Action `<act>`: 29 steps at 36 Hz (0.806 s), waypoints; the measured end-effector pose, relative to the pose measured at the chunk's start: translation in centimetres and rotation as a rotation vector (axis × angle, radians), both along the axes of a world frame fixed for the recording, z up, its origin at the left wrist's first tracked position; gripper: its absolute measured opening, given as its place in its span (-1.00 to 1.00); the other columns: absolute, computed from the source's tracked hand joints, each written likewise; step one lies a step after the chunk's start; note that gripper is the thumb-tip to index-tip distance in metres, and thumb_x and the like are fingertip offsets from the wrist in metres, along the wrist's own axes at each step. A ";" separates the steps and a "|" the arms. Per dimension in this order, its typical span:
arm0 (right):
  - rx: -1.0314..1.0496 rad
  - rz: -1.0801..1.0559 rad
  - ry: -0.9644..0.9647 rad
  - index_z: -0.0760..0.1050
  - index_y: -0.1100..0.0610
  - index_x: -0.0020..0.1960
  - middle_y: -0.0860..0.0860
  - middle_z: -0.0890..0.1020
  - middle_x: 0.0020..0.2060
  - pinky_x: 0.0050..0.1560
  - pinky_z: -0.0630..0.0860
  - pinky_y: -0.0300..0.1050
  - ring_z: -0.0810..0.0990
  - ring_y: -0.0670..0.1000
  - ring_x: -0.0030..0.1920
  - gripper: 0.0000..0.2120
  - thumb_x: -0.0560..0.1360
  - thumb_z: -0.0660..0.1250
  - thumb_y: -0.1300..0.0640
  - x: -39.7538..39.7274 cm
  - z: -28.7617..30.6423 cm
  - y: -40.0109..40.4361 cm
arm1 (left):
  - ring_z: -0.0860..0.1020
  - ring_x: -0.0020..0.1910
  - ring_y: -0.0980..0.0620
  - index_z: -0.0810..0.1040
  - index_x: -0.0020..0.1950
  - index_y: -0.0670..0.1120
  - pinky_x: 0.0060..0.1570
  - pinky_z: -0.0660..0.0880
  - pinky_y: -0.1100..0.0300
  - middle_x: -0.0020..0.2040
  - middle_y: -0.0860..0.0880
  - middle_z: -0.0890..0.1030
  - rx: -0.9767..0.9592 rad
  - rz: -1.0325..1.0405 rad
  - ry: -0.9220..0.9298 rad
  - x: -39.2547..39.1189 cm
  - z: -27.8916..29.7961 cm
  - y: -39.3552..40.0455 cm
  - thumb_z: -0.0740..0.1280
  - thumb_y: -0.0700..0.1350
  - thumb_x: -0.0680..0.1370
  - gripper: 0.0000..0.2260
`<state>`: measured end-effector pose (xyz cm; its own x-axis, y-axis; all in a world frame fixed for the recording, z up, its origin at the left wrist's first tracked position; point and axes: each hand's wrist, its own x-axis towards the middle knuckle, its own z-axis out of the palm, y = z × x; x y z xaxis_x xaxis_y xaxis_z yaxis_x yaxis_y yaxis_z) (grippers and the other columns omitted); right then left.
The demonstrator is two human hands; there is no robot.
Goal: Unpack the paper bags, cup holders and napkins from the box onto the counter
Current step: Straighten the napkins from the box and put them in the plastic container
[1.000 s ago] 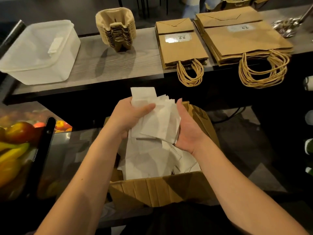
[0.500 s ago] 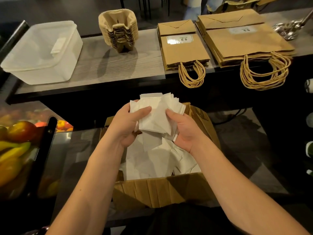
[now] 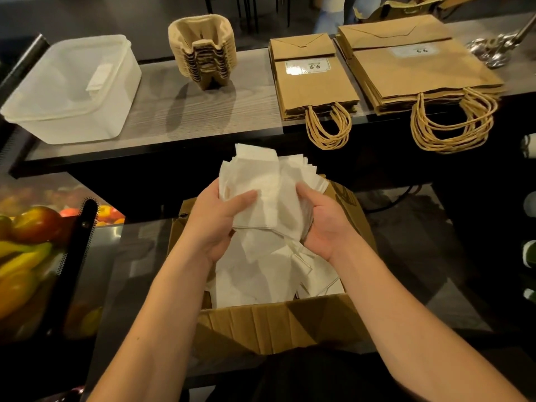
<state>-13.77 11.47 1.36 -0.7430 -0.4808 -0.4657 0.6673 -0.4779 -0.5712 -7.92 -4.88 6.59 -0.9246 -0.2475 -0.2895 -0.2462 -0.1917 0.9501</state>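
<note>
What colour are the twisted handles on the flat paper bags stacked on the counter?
Tan-gold, close to the brown kraft paper bags; the twisted cord handles show best in the head view.

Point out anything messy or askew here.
The napkins gripped by the left hand and right hand are fanned unevenly, and those left in the box lie jumbled. The bags and cup holders look neatly stacked.

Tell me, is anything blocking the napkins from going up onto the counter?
Nothing visible does. Both the left hand and right hand hold the napkins above the box, and the counter has a bare patch between cup holders and paper bags.
</note>
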 end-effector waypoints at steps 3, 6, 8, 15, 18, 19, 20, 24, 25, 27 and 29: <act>-0.031 -0.030 -0.041 0.54 0.20 0.37 0.19 0.67 0.23 0.13 0.64 0.12 0.69 0.19 0.16 -0.64 0.70 0.17 0.05 -0.4 0.1 0.6 | 0.70 0.07 -0.10 0.55 0.26 -0.05 -0.06 0.67 -0.01 0.07 -0.06 0.72 0.070 -0.032 0.009 0.3 0.3 -1.5 0.45 -0.25 0.52 -0.66; -0.034 -0.067 -0.070 0.57 0.19 0.28 0.17 0.73 0.05 0.00 0.69 0.11 0.74 0.18 0.01 -0.72 0.68 0.22 0.08 -0.8 0.1 1.2 | 0.68 0.09 -0.15 0.52 0.33 -0.11 -0.02 0.66 -0.06 0.12 -0.12 0.70 0.135 -0.100 0.014 0.5 0.8 -3.3 0.46 -0.19 0.44 -0.55; -0.001 -0.085 -0.089 0.56 0.15 0.27 0.13 0.74 0.00 -0.05 0.69 0.12 0.75 0.16 -0.05 -0.75 0.63 0.30 0.12 -0.9 0.2 1.3 | 0.70 0.03 -0.12 0.53 0.30 -0.11 -0.12 0.66 -0.01 0.06 -0.11 0.70 0.180 -0.183 0.032 0.7 1.4 -4.2 0.44 -0.17 0.43 -0.57; 0.121 0.112 0.013 0.56 0.17 0.26 0.10 0.73 -0.07 -0.13 0.67 0.00 0.73 0.09 -0.11 -0.70 0.54 0.38 0.14 -0.1 0.7 0.6 | 0.72 -0.01 -0.08 0.51 0.27 -0.04 -0.18 0.66 0.11 0.04 -0.06 0.72 -0.005 -0.471 0.056 -0.4 3.9 -4.4 0.44 -0.27 0.46 -0.60; 0.113 0.210 0.046 0.60 0.18 0.24 0.15 0.73 0.00 -0.04 0.69 0.05 0.72 0.13 -0.06 -0.67 0.52 0.36 0.09 0.8 1.1 0.0 | 0.69 0.08 -0.14 0.49 0.32 -0.08 -0.13 0.65 0.11 0.14 -0.12 0.68 -0.162 -0.556 0.005 -1.3 4.2 -4.1 0.50 -0.19 0.47 -0.55; 0.112 0.197 0.050 0.60 0.17 0.25 0.15 0.72 0.02 -0.01 0.68 0.06 0.71 0.13 -0.04 -0.71 0.58 0.30 0.09 1.0 1.3 -0.3 | 0.69 0.08 -0.13 0.48 0.33 -0.11 -0.13 0.65 0.12 0.15 -0.13 0.68 -0.203 -0.564 -0.011 -1.6 4.2 -3.9 0.48 -0.18 0.45 -0.54; 0.110 0.169 0.055 0.60 0.15 0.25 0.14 0.72 0.04 0.02 0.66 0.08 0.71 0.12 -0.03 -0.73 0.64 0.24 0.09 1.1 1.5 -0.4 | 0.69 0.07 -0.12 0.48 0.33 -0.14 -0.14 0.65 0.15 0.13 -0.12 0.68 -0.227 -0.562 -0.018 -1.8 4.2 -3.7 0.46 -0.20 0.46 -0.55; 0.088 0.074 0.051 0.62 0.13 0.26 0.14 0.72 0.11 0.15 0.64 0.15 0.71 0.17 0.08 -0.71 0.68 0.20 0.07 1.0 2.1 -0.5 | 0.72 -0.03 -0.04 0.50 0.31 -0.11 -0.26 0.62 0.23 0.07 -0.07 0.69 -0.240 -0.521 -0.013 -1.8 3.8 -3.3 0.45 -0.19 0.47 -0.59; 0.092 0.053 0.039 0.60 0.14 0.30 0.17 0.70 0.17 0.23 0.60 0.20 0.68 0.20 0.16 -0.69 0.68 0.21 0.05 0.9 2.0 -0.5 | 0.71 -0.02 -0.06 0.51 0.31 -0.10 -0.26 0.62 0.22 0.08 -0.08 0.69 -0.223 -0.512 -0.013 -1.8 3.5 -3.2 0.45 -0.16 0.45 -0.57; 0.057 0.028 0.035 0.55 0.12 0.39 0.18 0.66 0.25 0.34 0.51 0.29 0.63 0.24 0.27 -0.62 0.68 0.21 -0.04 0.5 2.1 -0.6 | 0.71 0.01 -0.09 0.52 0.31 -0.09 -0.23 0.63 0.20 0.11 -0.11 0.70 -0.175 -0.490 -0.026 -1.6 3.1 -3.1 0.45 -0.14 0.43 -0.55; -0.039 0.052 0.033 0.49 0.06 0.47 0.17 0.61 0.33 0.39 0.45 0.33 0.59 0.24 0.33 -0.49 0.65 0.19 -0.22 0.4 2.3 -0.6 | 0.71 0.04 -0.12 0.53 0.31 -0.08 -0.19 0.65 0.13 0.11 -0.11 0.70 -0.156 -0.456 -0.042 -1.6 2.4 -2.9 0.47 -0.17 0.45 -0.57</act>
